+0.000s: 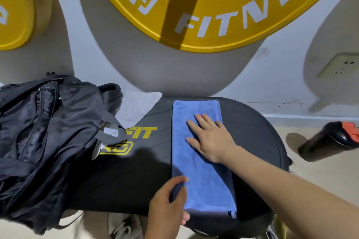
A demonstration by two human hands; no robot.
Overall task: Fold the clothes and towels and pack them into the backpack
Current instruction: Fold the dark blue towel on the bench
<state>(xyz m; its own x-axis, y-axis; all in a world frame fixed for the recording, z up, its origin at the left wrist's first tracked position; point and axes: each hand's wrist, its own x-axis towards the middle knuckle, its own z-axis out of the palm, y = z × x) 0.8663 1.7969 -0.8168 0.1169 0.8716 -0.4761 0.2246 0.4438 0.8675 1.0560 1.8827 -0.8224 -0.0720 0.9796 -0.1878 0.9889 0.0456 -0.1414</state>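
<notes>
A blue towel [200, 170], folded into a long narrow strip, lies lengthwise on the black padded bench [136, 176]. My right hand [210, 138] rests flat on the towel's far half, fingers spread. My left hand [168, 203] pinches the towel's near left edge between thumb and fingers. A black backpack [42, 137] lies slumped on the bench's left end, its straps hanging loose. A white folded cloth [138, 106] lies behind the backpack at the bench's far edge.
A black bottle with an orange lid [334, 139] lies on the floor at right. Large yellow weight plates [213, 6] lean on the wall behind. A wall socket [342, 66] sits at right. Shoes [124, 227] show below the bench's near edge.
</notes>
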